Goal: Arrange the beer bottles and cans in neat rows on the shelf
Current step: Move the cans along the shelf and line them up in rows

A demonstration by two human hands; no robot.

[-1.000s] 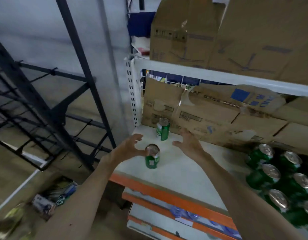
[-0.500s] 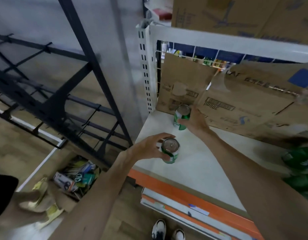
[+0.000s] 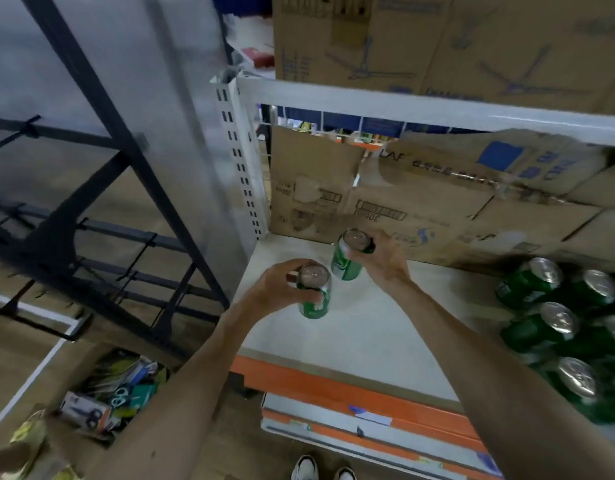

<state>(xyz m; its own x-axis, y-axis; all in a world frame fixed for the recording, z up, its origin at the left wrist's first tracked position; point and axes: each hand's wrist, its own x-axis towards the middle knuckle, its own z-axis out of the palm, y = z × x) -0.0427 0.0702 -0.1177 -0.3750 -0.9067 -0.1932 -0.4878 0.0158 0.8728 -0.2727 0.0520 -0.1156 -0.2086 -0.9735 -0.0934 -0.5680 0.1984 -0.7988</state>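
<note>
- On the shelf (image 3: 385,344), at its left end, the left hand (image 3: 281,289) wraps the nearer green can (image 3: 314,304), and the right hand (image 3: 385,261) grips the farther can (image 3: 345,268) near its top.
- Both stand roughly upright, almost touching, one behind the other.
- They are smooth aluminium cylinders; loose cans (image 3: 555,327) cluster well right, nearer the right hand.

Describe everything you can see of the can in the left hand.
It is a green metal can with a silver top and pale side print too blurred to read. It stands roughly upright near the left end of the white shelf board; whether its base rests there is unclear. The left hand grips its upper part from the left. A second can, gripped by the right hand, stands close behind it.
</note>
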